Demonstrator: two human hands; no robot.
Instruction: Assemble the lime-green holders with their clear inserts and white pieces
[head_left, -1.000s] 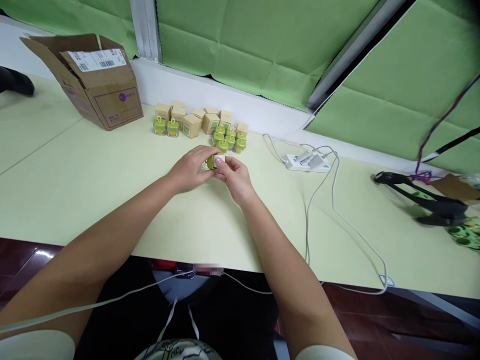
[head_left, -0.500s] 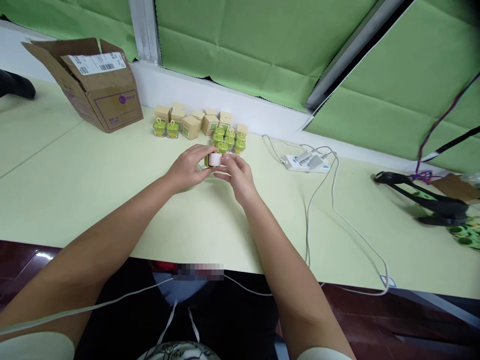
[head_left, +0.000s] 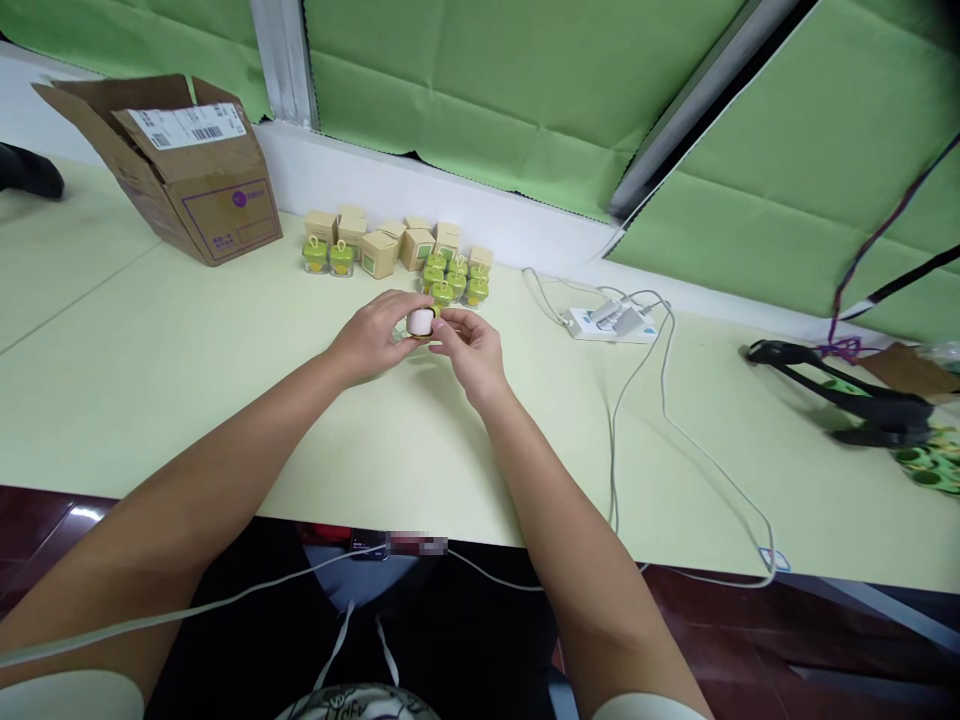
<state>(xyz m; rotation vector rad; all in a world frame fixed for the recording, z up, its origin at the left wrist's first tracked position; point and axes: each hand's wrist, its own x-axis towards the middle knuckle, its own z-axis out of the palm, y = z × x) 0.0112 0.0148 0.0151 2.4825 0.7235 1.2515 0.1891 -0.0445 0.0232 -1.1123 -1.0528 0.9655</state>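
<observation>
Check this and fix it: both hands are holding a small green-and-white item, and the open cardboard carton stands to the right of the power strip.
One point is wrong: the open cardboard carton stands to the left of the power strip, not to its right, as the head view shows. The rest stands: the left hand and right hand hold the small green-and-white item.

Left hand, right hand hold small green jar, white end showing; green jars, kraft boxes just beyond.
</observation>
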